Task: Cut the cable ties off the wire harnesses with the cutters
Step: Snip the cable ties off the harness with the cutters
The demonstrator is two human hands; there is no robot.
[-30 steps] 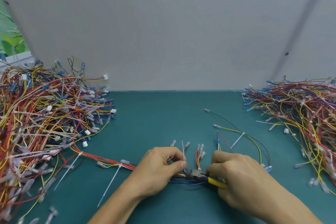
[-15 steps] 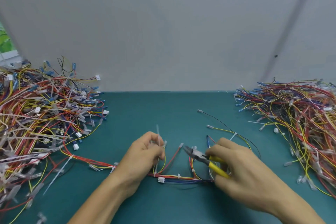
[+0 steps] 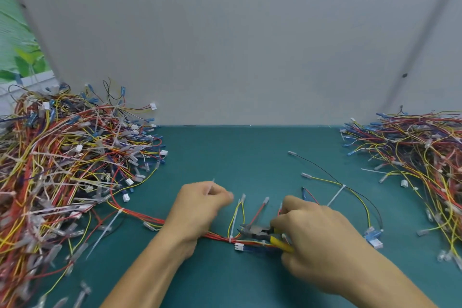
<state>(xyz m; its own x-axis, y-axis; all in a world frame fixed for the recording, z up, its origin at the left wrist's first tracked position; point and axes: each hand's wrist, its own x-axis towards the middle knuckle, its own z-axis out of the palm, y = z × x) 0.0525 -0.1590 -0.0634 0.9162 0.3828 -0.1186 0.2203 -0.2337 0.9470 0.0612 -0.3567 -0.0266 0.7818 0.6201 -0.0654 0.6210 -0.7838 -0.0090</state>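
1. Two hands worked below me. The right hand [image 3: 322, 240] gripped the yellow-handled cutters [image 3: 260, 231], fingers curled round the handles, jaws slightly parted.
2. The tips sat just beside a white cable tie [image 3: 232, 229] on the red, yellow and blue wire harness [image 3: 215, 235], which lay on the teal mat [image 3: 250, 157] between both hands.
3. The left hand [image 3: 200, 207], blurred, pinched a thin pale tie strip [image 3: 213, 180] in curled fingers and rested over the harness's red wires.
4. I saw a tangled left heap [image 3: 62, 170] and a right heap [image 3: 412, 152] flanking the mat.
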